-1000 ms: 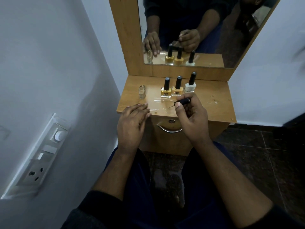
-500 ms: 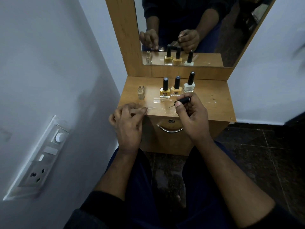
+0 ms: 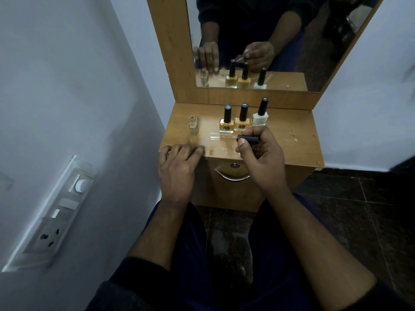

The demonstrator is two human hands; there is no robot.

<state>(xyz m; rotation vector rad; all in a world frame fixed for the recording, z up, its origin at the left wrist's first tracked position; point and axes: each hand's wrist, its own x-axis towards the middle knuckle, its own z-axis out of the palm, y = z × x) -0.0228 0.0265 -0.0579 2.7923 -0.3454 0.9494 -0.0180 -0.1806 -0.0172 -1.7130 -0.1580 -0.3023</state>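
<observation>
Entry: nail-painting at a small wooden counter point(image 3: 292, 140), mid-job. Right hand point(image 3: 262, 158): grip pinched on the black brush cap point(image 3: 248, 139), thumb at the near side, fingers curled over. The cap is level just above the counter, in front of the capped bottles, brush end pointing left. Left hand point(image 3: 177, 167): holds nothing, back up, fingers together & loosely bent, tips resting on the counter's front-left edge. Open bottle point(image 3: 193, 125): pale beige, uncapped, upright at back-left, well apart from the cap, near the left fingertips but not touching. Row of 3 capped bottles, upright, just beside one another: yellow bottle point(image 3: 226, 125), orange bottle point(image 3: 242, 122), white bottle point(image 3: 260, 116), the last right behind the right hand. Step, by my read: brush out of its bottle, poised btwn the row & the left hand, stroke not yet begun. Next move calls for carrying the bristles across to a nail w/o dragging on the counter, w/ left fingers flat & steady. Alt.: a re-dip, needing a straight entry into the open bottle's narrow neck. Unclear: brush stem & bristles, only a faint pale streak left of the cap, poss. glare. Polish on the nails can't be told, light too dim. Mirror point(image 3: 314, 41) repeats hands & bottles, top cut off. Drawer handle point(image 3: 231, 177): right end hidden behind the right hand. Smears on the counter, nature unknown.
</observation>
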